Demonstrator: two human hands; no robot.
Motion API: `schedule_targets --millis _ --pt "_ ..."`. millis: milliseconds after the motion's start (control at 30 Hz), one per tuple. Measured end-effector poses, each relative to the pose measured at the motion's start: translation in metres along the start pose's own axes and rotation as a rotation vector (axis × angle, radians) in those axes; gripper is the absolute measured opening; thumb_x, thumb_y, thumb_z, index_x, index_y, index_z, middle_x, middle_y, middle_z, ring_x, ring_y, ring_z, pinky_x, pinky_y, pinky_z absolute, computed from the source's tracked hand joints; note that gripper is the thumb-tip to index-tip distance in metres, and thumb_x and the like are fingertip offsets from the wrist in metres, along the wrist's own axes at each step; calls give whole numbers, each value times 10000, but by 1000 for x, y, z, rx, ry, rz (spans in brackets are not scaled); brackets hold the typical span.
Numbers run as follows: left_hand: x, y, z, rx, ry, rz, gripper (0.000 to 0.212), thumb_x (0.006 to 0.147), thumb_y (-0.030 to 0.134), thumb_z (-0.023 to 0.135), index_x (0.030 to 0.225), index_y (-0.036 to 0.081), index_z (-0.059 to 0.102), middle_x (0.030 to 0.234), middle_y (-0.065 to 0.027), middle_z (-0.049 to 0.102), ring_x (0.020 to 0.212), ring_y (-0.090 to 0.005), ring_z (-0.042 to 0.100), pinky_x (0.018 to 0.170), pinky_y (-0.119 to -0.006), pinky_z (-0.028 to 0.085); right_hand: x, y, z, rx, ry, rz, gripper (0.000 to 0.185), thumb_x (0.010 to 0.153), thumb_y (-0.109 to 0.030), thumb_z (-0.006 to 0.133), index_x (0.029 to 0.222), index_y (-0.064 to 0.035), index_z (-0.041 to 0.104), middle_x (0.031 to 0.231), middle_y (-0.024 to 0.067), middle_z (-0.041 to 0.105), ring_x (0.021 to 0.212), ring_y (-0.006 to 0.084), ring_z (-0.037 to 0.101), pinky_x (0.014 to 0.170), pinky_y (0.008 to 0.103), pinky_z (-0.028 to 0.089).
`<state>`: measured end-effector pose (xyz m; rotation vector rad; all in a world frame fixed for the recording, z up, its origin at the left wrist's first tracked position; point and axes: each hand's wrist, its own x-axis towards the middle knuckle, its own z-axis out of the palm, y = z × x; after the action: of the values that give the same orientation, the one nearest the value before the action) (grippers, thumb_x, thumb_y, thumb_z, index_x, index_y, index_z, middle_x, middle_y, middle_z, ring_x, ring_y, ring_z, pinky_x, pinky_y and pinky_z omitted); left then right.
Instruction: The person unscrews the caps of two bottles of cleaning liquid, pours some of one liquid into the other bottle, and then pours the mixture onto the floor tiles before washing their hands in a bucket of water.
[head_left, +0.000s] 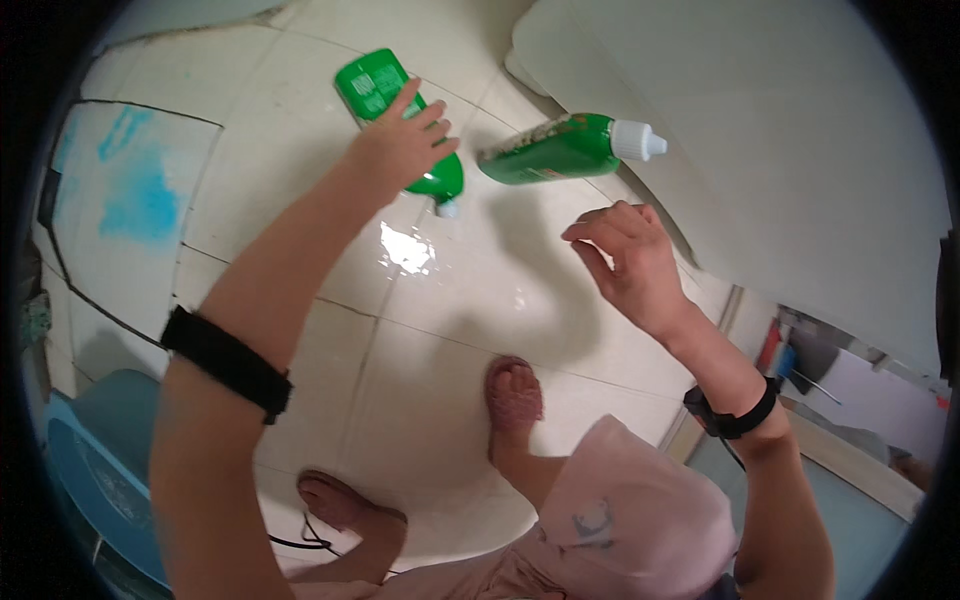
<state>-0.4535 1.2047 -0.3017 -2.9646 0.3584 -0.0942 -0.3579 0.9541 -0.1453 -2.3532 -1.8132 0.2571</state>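
My left hand (405, 142) lies across a green plastic bottle (371, 79) with a white cap, its fingers spread over the bottle's middle; whether it grips or only touches the bottle is unclear. To the right, a second green plastic bottle (570, 150) with a white nozzle cap pointing right stands or leans by a white panel. Below that nozzle is my right hand (630, 255), apart from both bottles. Its fingers are curled, thumb and forefinger close together; whether something thin is between them cannot be told.
A wet, shiny patch (409, 251) marks the tiled floor (442, 300). Blue liquid (142, 195) stains a tile at left. A blue basin (97, 480) is at lower left, a large white panel (750, 150) at upper right. My feet are in slippers (514, 394) below.
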Motion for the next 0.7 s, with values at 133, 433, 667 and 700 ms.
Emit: schedule_targets --millis 133,433,667,700 --pt "5 -3 -19 15 -121 19 439 704 78 680 1132 145 608 1151 10 571 1262 -188 437 1175 -534 153 6 -16 -39 -35 -39 -7 166 747 -23 711 875 -109 649 864 -12 646 766 168 575 678 315 411" --pt "-36 -1 -46 -70 -242 -68 351 766 61 628 1110 116 591 1150 2 564 1281 -181 420 1177 -535 112 15 -30 -62 219 -276 233 96 817 -50 646 906 -83 667 865 56 664 795 248 602 750 355 453" --pt "-53 1 -13 -105 -309 -158 461 752 80 648 1199 161 569 1246 -8 551 1320 -181 388 1177 -512 88 44 -27 -72 6 18 -39 211 783 -85 670 992 -110 660 926 44 657 960 264 563 828 399 434" --pt "-51 2 -18 -74 -325 -189 447 740 70 661 1171 150 572 1223 -13 560 1316 -180 390 1176 -517 85 53 -31 -83 -77 55 22 259 770 -119 679 1023 -72 644 986 100 642 1000 292 554 866 407 428"
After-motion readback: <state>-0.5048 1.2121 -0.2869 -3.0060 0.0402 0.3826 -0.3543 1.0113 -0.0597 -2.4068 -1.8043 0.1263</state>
